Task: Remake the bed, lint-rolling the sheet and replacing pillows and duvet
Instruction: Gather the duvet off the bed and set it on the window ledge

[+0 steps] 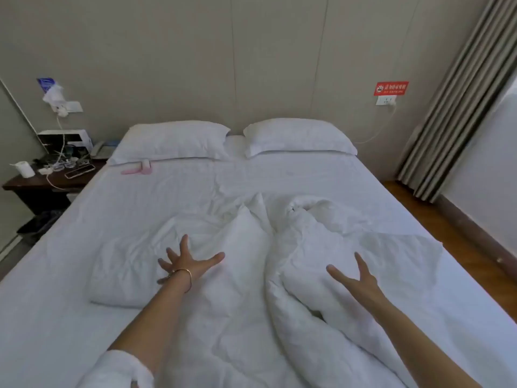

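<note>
A white sheet (307, 175) covers the bed. Two white pillows lie side by side at the head, the left pillow (173, 141) and the right pillow (296, 137). A pink lint roller (140, 168) lies on the sheet just in front of the left pillow. A crumpled white duvet (251, 275) is bunched in the middle and near part of the bed. My left hand (186, 264), with a gold bangle at the wrist, reaches over the duvet with fingers spread. My right hand (356, 277) is also spread wide above the duvet's right fold. Neither hand holds anything.
A dark nightstand (36, 183) at the left carries a phone, a tissue roll, cables and small items. A wall socket (386, 100) with a cord and a red no-smoking sign are at the right. Striped curtains (458, 107) hang at the far right over the wooden floor (461, 236).
</note>
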The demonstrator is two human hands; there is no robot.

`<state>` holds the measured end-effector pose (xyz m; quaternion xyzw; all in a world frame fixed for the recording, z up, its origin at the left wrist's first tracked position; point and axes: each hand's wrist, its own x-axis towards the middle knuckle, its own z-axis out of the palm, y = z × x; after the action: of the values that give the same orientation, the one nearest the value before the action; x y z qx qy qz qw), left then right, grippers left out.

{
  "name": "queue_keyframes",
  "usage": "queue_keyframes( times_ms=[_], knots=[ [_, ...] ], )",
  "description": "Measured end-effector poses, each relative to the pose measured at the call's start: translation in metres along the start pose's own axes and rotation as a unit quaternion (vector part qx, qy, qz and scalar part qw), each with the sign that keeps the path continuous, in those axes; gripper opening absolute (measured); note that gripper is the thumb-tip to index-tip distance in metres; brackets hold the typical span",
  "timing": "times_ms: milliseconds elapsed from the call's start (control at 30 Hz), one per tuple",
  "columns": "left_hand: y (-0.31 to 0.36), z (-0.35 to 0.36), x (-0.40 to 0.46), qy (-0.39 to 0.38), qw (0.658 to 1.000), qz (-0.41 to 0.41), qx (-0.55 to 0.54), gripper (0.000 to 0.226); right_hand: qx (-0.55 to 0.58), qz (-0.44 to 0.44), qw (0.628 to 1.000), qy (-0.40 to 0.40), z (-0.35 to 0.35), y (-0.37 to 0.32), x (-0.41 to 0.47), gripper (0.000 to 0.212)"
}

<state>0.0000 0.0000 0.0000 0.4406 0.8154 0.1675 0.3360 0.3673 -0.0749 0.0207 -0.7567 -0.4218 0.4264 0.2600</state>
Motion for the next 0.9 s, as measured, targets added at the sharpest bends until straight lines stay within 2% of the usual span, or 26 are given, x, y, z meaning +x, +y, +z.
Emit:
queue_keyframes(
  times_ms=[100,167,300,400,467,567,600,667,767,900],
  knots=[
    [-0.004,0.006,0.045,-0.004,0.994,-0.039,0.097,0.146,-0.043,0.018,0.998,-0.03,0.028,-0.002,0.038,0.142],
    [-0.015,0.012,0.07,-0.023,0.989,-0.072,0.124,0.152,-0.084,0.02,0.996,-0.025,0.051,0.002,0.068,0.146],
    [-0.033,0.047,0.107,-0.071,0.988,-0.06,0.122,0.154,-0.159,0.036,0.986,-0.035,0.085,0.021,0.115,0.147],
    [-0.045,0.071,0.124,-0.059,0.993,-0.026,0.101,0.152,-0.16,0.013,0.984,-0.072,0.101,0.032,0.135,0.145],
    [-0.051,0.086,0.126,-0.066,0.996,-0.007,0.063,0.138,-0.183,-0.008,0.979,-0.085,0.112,0.035,0.143,0.133],
    [-0.054,0.102,0.113,-0.098,0.995,0.031,0.008,0.08,-0.2,-0.023,0.978,-0.056,0.132,0.036,0.141,0.111],
    [-0.054,0.107,0.105,-0.115,0.993,0.04,-0.008,0.068,-0.195,-0.023,0.979,-0.051,0.137,0.037,0.137,0.107],
    [-0.054,0.115,0.082,-0.147,0.987,0.039,-0.05,0.061,-0.18,-0.029,0.983,-0.034,0.139,0.036,0.124,0.1],
    [-0.044,0.116,0.026,-0.194,0.97,0.041,-0.144,0.025,-0.168,-0.044,0.984,-0.03,0.129,0.028,0.097,0.092],
    [-0.042,0.115,-0.045,-0.285,0.924,0.03,-0.253,0.019,-0.177,-0.056,0.981,-0.052,0.103,0.019,0.043,0.082]
  ],
)
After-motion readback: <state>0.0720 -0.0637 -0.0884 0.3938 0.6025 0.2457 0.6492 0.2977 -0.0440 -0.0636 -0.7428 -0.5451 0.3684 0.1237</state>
